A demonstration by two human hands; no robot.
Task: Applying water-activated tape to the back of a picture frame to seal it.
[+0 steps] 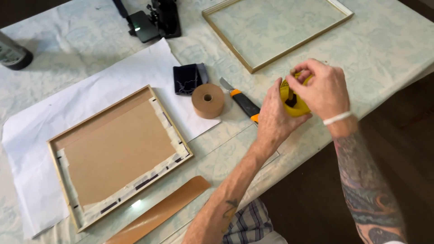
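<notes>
Closest to me, at the bottom edge, my plaid clothing [247, 222] shows between my two forearms, and just left of it a long brown paper strip [158, 216] lies slantwise near the table edge. My tattooed right forearm runs up the right side, off the table, over the dark floor.

Both arms meet over the table [389, 49], near its right edge. My left hand [272, 118] cups a yellow tape measure [291, 100] from the left, palm and thumb pressed to its case. My right hand [322, 89] closes on it from above and the right, fingertips pinched at its top; there is a white band on that wrist. So both grips are shut on the tape measure, held just above the tabletop. Whether any blade is drawn out I cannot tell, as my fingers cover that part.

Just left of my left hand, partly under it, lies a utility knife [242, 100] with a black and orange handle. Beside it stands a roll of brown tape [208, 100], and behind that a folded dark cloth [189, 78].

Further left, a picture frame [118, 152] lies face down on white paper [86, 90], its brown backing board edged with torn tape.

Farther off, an empty gold frame [276, 28] lies flat, a black device [153, 20] sits at the far edge, and a dark can [12, 53] stands at the far left.
</notes>
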